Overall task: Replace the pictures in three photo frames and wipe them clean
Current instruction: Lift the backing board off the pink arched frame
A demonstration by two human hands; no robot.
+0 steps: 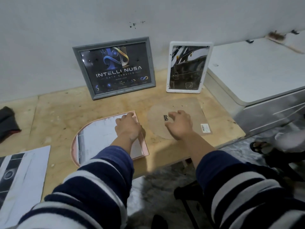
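A pink arched photo frame (75,146) lies face down on the wooden table, with a white sheet of paper (97,134) laid in it. My left hand (127,126) rests palm down on that paper near the frame's straight end. To the right lies the arched brown backing board (156,128) with a small black hanger clip (165,117). My right hand (179,123) hovers over the board with fingers spread, its fingertips beside the clip. A grey frame (149,63) with a dark poster and a white frame (188,91) lean against the wall.
A printed picture sheet (21,179) lies at the table's near left corner. A dark cloth (7,123) sits at the far left edge. A white appliance (255,76) stands right of the table. A person's sandalled foot (257,146) shows on the floor at right.
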